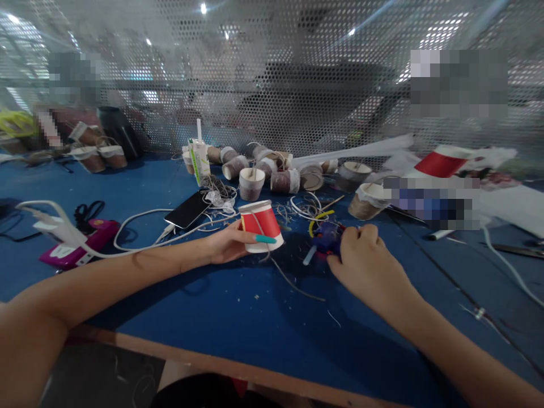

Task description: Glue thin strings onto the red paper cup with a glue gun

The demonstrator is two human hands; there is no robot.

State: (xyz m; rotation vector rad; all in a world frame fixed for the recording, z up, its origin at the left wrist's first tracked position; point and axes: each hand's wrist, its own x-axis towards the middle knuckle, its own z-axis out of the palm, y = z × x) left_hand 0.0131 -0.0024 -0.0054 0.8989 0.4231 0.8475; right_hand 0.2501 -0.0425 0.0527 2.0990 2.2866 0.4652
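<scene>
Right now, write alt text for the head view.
The left hand holds a red paper cup above a blue table, while the right hand rests on a blue glue gun. Twine-wrapped cups cluster behind.

Both your forearms are bare from the elbows down: no sleeves, gloves, watch or bracelets show. Your left hand [227,243] has a long thumbnail painted teal; no ring is visible on it. Your right hand [365,263] is seen from the back, also without rings, its nails hidden. At the bottom edge, dark clothing with a bit of red shows.
</scene>
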